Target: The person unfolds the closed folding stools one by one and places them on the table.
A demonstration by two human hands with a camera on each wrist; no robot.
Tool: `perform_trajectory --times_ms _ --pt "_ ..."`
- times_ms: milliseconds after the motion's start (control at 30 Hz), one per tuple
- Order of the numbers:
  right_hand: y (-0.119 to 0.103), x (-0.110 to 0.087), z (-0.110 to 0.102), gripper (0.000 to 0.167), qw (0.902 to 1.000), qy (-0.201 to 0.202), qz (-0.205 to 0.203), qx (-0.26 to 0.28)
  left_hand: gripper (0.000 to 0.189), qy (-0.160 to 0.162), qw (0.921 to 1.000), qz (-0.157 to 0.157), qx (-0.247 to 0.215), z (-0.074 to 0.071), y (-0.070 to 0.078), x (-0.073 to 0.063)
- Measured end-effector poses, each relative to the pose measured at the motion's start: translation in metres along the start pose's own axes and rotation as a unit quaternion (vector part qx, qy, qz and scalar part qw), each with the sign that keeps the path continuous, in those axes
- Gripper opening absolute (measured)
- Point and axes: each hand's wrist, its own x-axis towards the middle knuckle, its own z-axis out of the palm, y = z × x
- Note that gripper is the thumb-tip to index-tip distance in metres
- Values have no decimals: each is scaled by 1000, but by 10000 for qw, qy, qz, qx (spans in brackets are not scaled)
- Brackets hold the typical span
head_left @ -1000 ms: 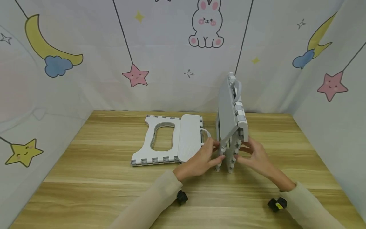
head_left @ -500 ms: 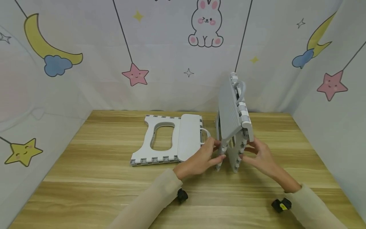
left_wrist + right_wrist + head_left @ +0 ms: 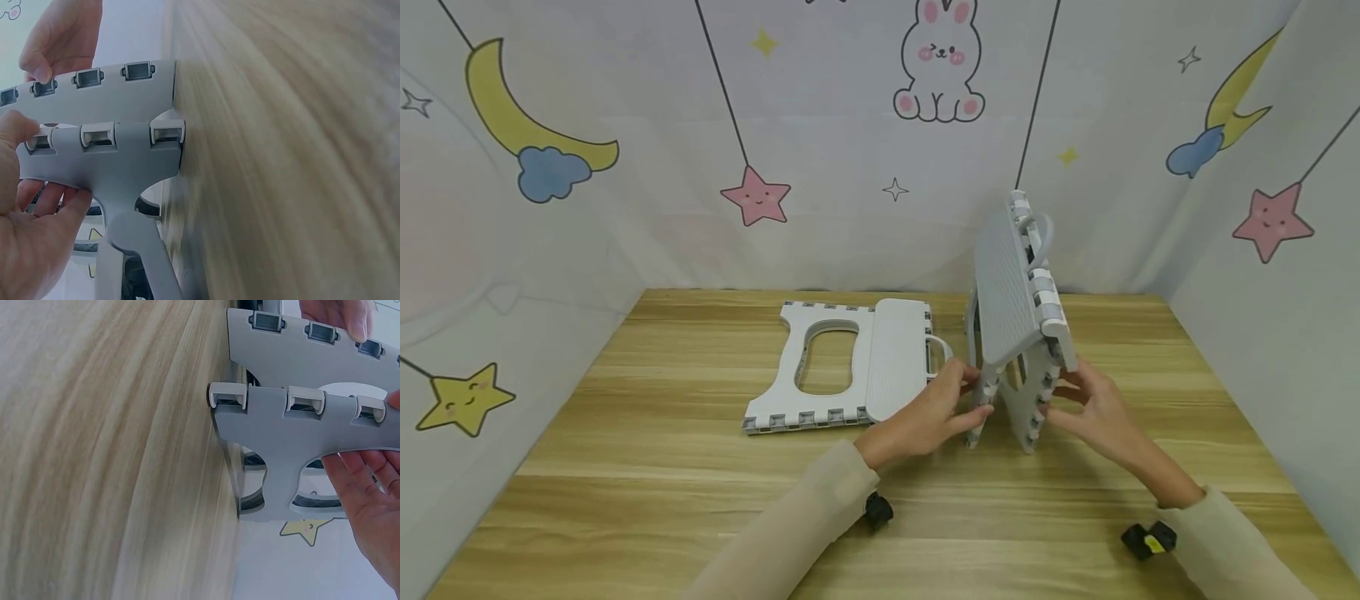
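Note:
A light grey plastic folding step stool (image 3: 1006,292) stands on the table, partly unfolded, its two leg panels spread below the ridged top. My left hand (image 3: 927,408) pinches the near edge of the left panel, thumb on the hinged rim and fingers behind, as the left wrist view shows on the panel (image 3: 119,156). On the other side my right hand (image 3: 1093,414) grips the right panel (image 3: 275,425) the same way, its fingers reaching through the cut-out. A loop handle (image 3: 1041,242) sticks out from the top's hinge line.
A second, white folding stool (image 3: 898,358) lies folded flat to the left, its handle close to my left hand. Behind the wooden table (image 3: 647,500) hangs a curtain (image 3: 835,250) printed with stars, moons and a rabbit. Black devices (image 3: 1150,540) sit at both wrists.
My right hand has moved right with the right leg panel, so the gap between the panels has widened and the top has tilted flatter. The left hand stays nearly in place.

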Motion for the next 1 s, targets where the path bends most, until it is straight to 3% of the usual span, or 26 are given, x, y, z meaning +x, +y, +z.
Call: perform_trajectory --times_ms 1000 --pt "-2 -10 -23 70 9993 -27 74 -376 34 -128 9999 -72 -50 -4 1 -1"
